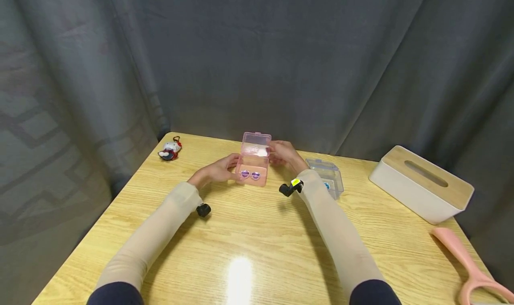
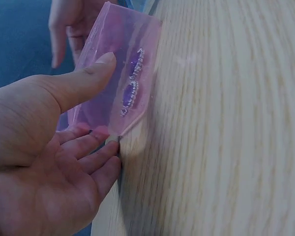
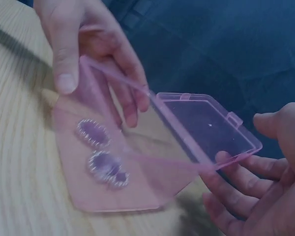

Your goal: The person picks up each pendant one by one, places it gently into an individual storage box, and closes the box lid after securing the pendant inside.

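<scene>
A small clear pink box (image 1: 252,167) stands on the wooden table (image 1: 257,251) with its hinged lid (image 1: 256,144) raised. Two purple sparkly pieces (image 1: 250,175) lie inside it, also visible as purple pieces (image 3: 101,152) in the right wrist view. My left hand (image 1: 230,166) grips the box's left end, the thumb (image 2: 88,78) pressed on the pink box (image 2: 113,59) wall and the other fingers behind it. My right hand (image 1: 277,151) holds the lid's right edge; its fingers (image 3: 226,177) curl under the lid (image 3: 206,125).
A clear plastic box (image 1: 327,175) sits just right of my right wrist. A white tissue box (image 1: 421,182) with a wooden top is at the far right, a pink handled object (image 1: 466,260) near the front right corner, and a small plush keychain (image 1: 170,150) at the back left. Dark curtains hang behind.
</scene>
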A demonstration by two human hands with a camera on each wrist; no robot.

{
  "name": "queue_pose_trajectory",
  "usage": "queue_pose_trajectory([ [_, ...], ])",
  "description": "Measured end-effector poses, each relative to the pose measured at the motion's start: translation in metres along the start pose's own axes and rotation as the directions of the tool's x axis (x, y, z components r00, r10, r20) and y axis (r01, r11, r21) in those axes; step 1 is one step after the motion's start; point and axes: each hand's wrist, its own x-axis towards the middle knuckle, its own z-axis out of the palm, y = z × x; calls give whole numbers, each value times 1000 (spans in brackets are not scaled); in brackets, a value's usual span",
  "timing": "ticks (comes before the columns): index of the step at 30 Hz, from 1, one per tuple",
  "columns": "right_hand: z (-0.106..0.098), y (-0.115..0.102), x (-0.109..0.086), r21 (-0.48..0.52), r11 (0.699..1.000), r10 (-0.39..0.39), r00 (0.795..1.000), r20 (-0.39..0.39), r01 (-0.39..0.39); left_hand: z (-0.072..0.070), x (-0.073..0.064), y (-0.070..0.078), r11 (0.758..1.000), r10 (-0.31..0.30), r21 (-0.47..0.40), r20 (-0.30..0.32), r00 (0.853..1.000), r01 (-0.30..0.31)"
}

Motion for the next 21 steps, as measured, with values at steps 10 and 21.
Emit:
queue_pose_trajectory([
  [10,-1,-25,-11,-60,997,-46,999,-2,46,-1,2,-3,1000,1,2,1,1000,-1],
  [21,-9,-28,-26,-259,961,-74,992,103,98,3,2,-5,1000,0,-7,29,1000,0],
])
